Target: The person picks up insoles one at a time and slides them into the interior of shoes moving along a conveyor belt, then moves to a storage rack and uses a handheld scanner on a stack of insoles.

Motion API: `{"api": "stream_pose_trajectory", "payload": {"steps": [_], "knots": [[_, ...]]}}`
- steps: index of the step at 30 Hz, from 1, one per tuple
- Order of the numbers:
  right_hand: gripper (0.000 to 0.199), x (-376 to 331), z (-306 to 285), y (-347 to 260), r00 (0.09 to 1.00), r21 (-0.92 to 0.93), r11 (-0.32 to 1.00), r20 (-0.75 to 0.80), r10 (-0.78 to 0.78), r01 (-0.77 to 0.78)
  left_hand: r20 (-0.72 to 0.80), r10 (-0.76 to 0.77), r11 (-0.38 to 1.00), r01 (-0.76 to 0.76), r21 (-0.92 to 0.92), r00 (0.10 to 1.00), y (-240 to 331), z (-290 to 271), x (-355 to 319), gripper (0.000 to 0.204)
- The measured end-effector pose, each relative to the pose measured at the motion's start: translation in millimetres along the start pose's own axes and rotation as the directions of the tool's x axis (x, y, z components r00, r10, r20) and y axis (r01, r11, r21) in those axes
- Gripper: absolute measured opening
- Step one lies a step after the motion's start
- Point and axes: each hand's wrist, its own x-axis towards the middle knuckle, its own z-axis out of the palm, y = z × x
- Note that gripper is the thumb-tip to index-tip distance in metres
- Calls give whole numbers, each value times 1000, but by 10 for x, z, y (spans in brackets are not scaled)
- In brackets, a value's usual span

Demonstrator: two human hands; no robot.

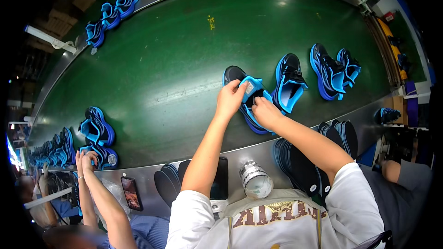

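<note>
Here, both of the person's hands worked on one black-and-blue sneaker (247, 103) lying on the green conveyor belt (175, 74), close to its near steel rim (240, 154). The left hand (230, 99) pinched the light-blue tongue (251, 85) and pulled it up and back, its grip closed on that flap. The right hand (266, 112) pressed down at the shoe's opening, fingers curled onto the collar; whether they reached inside, or held anything, could not be told.

The shoe looked light and easy to lift with one hand. Its upper and tongue seemed soft and would fold under a pinch, while the sole looked stiffer and likely gave the firmest hold. Taking it by the heel collar or across the sole edge seemed the safer choice; the tongue alone would probably just bend.

Its matching sneaker (290, 83) lay just beside it to the right, opening toward the person. Another pair (334, 71) sat further right, well apart. Stacks of dark insoles (300, 166) rested on the rim near the right forearm, with more insoles (167, 182), a clear plastic bottle (255, 180) and a dark phone (220, 178) by the left. A co-worker's hands (85, 159) touched blue sneakers (97, 131) far to the left.
</note>
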Motion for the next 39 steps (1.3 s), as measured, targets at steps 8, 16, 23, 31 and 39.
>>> {"api": "stream_pose_trajectory", "payload": {"steps": [8, 16, 23, 31, 39], "knots": [[18, 132, -131, 32, 968, -208, 976, 252, -6, 60, 24, 61, 995, -59, -82, 998, -3, -17, -3, 23], [23, 214, -182, -10, 851, -341, 884, 514, -109, 319, 26, 95, 993, -93, -68, 995, -95, -13, -7, 21], [53, -15, -670, -61, 668, 54, 987, 730, -144, 154, -297, 307, 951, -284, 120, 904, -73, 120, -72, 30], [15, -725, -346, -1, 911, 136, 963, -378, -167, 233, -10, 471, 826, -437, 356, 882, -21, 183, -128, 38], [23, -1385, -140, -176, 921, 202, 955, -367, -131, 217, -40, 681, 642, -570, 513, 731, -97, 137, -695, 31]]}}
